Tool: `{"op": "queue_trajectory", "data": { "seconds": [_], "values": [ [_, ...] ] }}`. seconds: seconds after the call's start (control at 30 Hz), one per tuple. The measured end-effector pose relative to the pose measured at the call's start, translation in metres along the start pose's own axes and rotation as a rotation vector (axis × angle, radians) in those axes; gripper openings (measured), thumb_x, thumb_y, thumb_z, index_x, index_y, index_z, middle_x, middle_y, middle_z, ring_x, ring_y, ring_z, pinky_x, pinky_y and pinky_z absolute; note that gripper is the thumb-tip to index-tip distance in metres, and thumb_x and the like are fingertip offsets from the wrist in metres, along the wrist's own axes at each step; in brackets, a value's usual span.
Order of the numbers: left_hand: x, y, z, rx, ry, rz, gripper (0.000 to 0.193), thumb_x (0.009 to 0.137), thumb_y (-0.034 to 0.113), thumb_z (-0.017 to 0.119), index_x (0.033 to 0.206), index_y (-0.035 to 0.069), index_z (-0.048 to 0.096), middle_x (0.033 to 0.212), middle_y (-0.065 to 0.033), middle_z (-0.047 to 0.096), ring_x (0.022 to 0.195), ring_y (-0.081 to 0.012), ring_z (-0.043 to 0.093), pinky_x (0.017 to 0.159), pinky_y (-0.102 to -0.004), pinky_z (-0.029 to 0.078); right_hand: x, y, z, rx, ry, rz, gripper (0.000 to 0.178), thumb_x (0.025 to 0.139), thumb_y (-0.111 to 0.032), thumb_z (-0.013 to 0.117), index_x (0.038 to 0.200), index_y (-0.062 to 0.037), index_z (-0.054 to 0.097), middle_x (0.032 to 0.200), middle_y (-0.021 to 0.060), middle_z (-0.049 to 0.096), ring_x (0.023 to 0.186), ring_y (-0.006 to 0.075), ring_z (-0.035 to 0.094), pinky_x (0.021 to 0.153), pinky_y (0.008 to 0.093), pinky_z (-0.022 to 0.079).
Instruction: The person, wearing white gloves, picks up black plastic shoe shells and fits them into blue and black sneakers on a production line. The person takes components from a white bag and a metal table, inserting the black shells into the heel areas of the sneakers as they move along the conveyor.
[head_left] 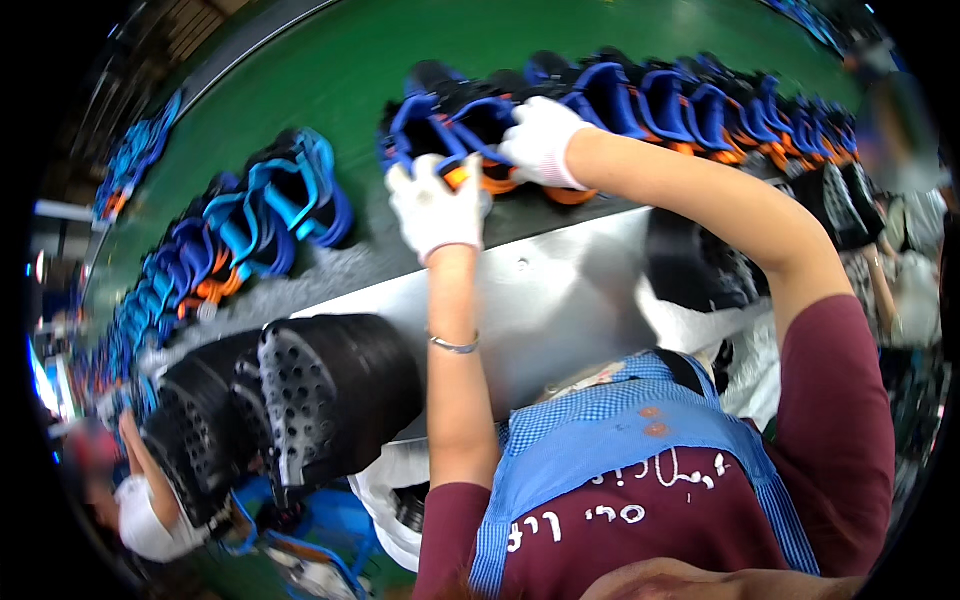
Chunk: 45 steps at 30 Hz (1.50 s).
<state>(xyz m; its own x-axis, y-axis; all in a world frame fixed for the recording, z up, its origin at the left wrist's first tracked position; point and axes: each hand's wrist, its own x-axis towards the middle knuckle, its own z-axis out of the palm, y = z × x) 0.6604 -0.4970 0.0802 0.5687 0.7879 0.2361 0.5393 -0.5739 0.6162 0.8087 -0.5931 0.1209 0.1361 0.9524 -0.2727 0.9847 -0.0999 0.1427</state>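
Observation:
My two hands wear white gloves and reach to the near end of a row of blue, black and orange shoes. My left hand (437, 208) is closed at the heel of the leftmost shoe (420, 130), its fingertips over the collar. The fingers of my right hand (541, 145) curl at the heel of the neighbouring shoe (487, 123); the glove hides part of their grip. Both shoes stand with their openings toward me and their toes away, on the green belt (370, 50). The picture is slightly blurred.
More blue and orange shoes (690, 110) run off to the right, and turquoise and blue ones (270, 205) to the left. A metal plate (540, 290) lies before me. Black perforated blocks (340, 390) flank it on the left, another black block (695, 265) on the right. A person (150, 510) sits at far left.

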Motion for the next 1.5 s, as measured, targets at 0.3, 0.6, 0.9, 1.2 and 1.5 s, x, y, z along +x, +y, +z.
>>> {"op": "queue_trajectory", "data": {
  "seconds": [0.3,0.6,0.9,1.2,1.5],
  "values": [
    [-0.013,-0.03,0.031,-0.036,0.045,-0.064,0.047,0.084,0.047,0.071,0.11,0.008,0.067,0.125,-0.021,0.056,0.112,-0.0366,0.057,0.097,-0.0417,0.046,-0.224,0.03,-0.089,0.376,0.329,0.287,0.036,0.086,-0.037,0.064,0.099,-0.0036,0.068,0.09,0.0159,0.067,0.088,0.0332,0.065,0.077,0.0406,0.053],
    [-0.028,-0.024,0.023,-0.009,-0.001,-0.108,0.054,0.086,0.046,0.066,0.124,0.008,0.061,0.136,-0.0251,0.047,0.122,-0.0394,0.051,0.103,-0.0429,0.042,-0.336,-0.011,-0.028,0.26,0.175,0.43,0.063,0.058,-0.037,0.083,0.109,-0.0057,0.064,0.111,0.0107,0.065,0.107,0.0295,0.059,0.102,0.0421,0.042],
    [-0.048,0.016,-0.016,0.126,0.231,0.079,0.057,0.087,0.033,0.068,0.134,0.004,0.055,0.141,-0.0278,0.043,0.128,-0.0405,0.045,0.106,-0.045,0.039,-0.348,0.006,-0.019,0.29,0.242,0.348,0.053,0.059,-0.038,0.079,0.098,-0.0051,0.063,0.099,0.0126,0.063,0.097,0.0305,0.061,0.094,0.0404,0.045],
    [-0.088,0.107,-0.05,-1.364,-0.589,-0.074,0.074,0.096,0.05,0.054,0.145,-0.003,0.034,0.138,-0.0198,0.049,0.12,-0.0277,0.056,0.098,-0.0401,0.049,-0.314,0.002,-0.092,0.568,0.43,0.076,0.053,0.062,-0.029,0.082,0.103,-0.0043,0.06,0.103,0.0125,0.061,0.097,0.0319,0.061,0.084,0.0394,0.05],
    [-0.091,0.091,-0.058,-1.977,-0.475,-0.436,0.044,0.095,0.019,0.055,0.136,0.007,0.044,0.122,-0.0112,0.057,0.109,-0.0232,0.061,0.093,-0.0386,0.053,-0.193,-0.036,-0.09,0.855,0.159,0.135,0.067,0.074,-0.029,0.076,0.128,0.0031,0.052,0.111,0.0214,0.063,0.1,0.0337,0.065,0.086,0.0383,0.053]
  ]
}}
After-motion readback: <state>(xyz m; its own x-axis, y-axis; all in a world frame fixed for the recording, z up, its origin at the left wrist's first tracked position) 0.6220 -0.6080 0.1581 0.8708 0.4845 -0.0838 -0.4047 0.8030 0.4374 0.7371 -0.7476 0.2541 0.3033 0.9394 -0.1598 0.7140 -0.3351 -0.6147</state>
